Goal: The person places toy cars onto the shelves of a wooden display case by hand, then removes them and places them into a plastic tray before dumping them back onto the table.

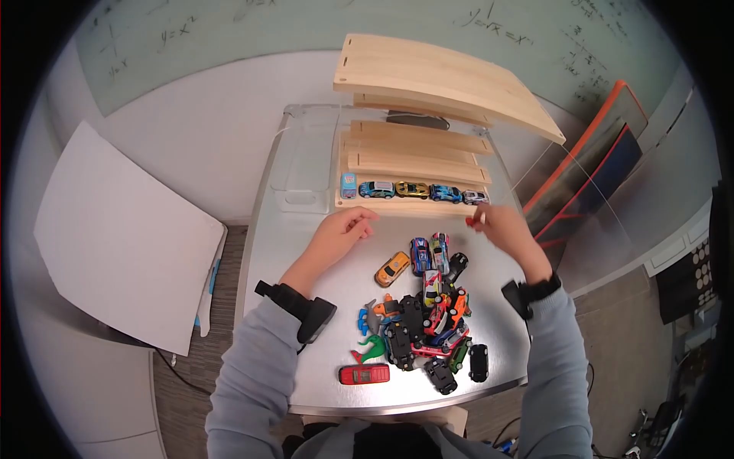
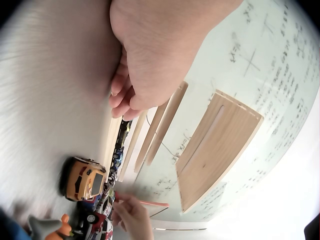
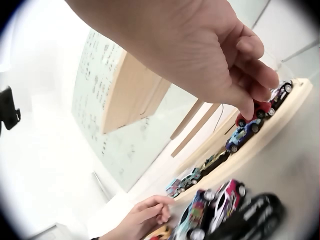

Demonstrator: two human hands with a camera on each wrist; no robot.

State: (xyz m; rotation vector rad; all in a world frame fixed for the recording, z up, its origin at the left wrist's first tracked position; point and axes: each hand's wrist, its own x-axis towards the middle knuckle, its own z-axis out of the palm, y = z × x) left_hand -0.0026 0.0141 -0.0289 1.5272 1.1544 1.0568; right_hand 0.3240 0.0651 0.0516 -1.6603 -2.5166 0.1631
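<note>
My right hand pinches a small red toy car between thumb and fingers, just in front of the lowest wooden shelf board. In the right wrist view the red car appears close to the blue car in the row. Five vehicles line that board, from a light blue one at the left to a small pale car at the right. My left hand hovers over the table left of the row's middle, fingers loosely bent, with nothing visible in it.
A pile of toy cars covers the table's near middle, with an orange-yellow car and a red van at its edges. Higher wooden boards overhang the row. A clear plastic bin stands at the back left.
</note>
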